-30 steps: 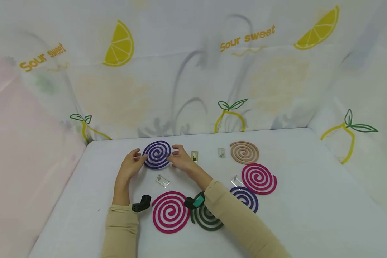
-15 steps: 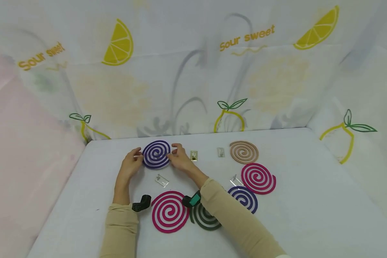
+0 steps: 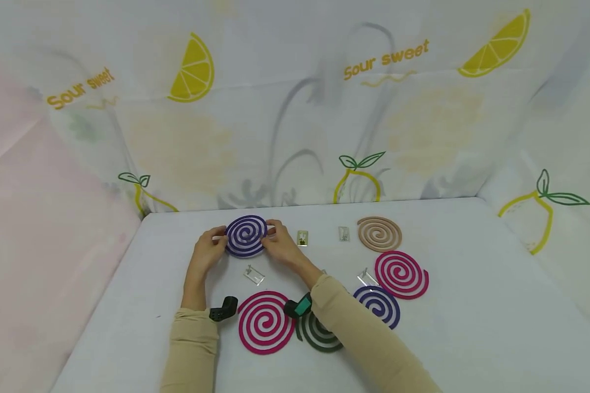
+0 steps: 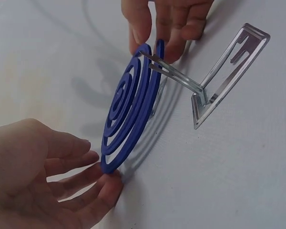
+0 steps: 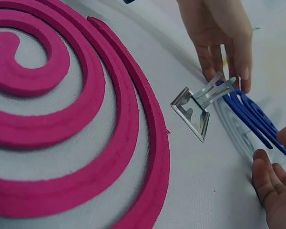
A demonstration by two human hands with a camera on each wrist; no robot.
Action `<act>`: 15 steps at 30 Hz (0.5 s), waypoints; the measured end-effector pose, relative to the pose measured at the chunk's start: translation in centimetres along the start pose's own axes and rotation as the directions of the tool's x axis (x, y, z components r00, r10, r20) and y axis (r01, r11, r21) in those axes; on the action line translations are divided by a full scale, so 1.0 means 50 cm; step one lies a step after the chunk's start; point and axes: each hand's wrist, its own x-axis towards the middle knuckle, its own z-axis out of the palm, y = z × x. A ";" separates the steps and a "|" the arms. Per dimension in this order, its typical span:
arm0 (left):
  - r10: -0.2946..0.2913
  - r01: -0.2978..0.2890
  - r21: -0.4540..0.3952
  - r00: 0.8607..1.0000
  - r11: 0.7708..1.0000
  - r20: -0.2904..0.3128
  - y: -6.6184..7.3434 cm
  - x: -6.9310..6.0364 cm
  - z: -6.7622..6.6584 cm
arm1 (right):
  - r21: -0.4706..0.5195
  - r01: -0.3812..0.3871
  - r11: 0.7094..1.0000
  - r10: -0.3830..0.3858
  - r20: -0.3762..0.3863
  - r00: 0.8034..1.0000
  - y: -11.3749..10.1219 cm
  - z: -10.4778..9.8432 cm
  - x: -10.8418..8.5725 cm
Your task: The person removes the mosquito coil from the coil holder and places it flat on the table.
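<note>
A dark blue mosquito coil (image 3: 246, 255) stands raised and tilted above the white table at the far left of the middle. My left hand (image 3: 208, 250) holds its left edge between thumb and fingers. On the opposite edge, my right hand (image 3: 282, 245) pinches the rim, as its fingers (image 4: 138, 21) in the left wrist view show. Part of a metal piece shows beneath the coil in the left wrist view. Nearer to me lies a metal coil stand (image 4: 224, 86) with an upright forked tab, apart from both hands.
A pink coil (image 3: 265, 351) and a green coil (image 3: 319, 347), partly under the right sleeve, lie in front. Rightward are another blue coil (image 3: 395, 314), a pink coil (image 3: 425, 281) and a tan coil (image 3: 398, 234). More metal stands (image 3: 302, 238) lie among them.
My left fingers have closed in on the coil's left edge. My right hand has stayed at the right edge, and the coil has hardly moved. The head view has shifted slightly.
</note>
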 end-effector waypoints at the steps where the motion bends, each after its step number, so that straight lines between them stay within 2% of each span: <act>1: -0.001 0.001 -0.007 1.000 1.000 -0.002 0.001 0.000 0.001 | -0.007 0.002 1.000 -0.002 0.000 1.000 0.001 -0.001 0.000; 15: -0.017 0.015 -0.035 0.999 0.999 -0.038 0.007 -0.002 -0.001 | -0.033 0.031 0.999 -0.031 0.010 0.999 0.005 -0.004 -0.006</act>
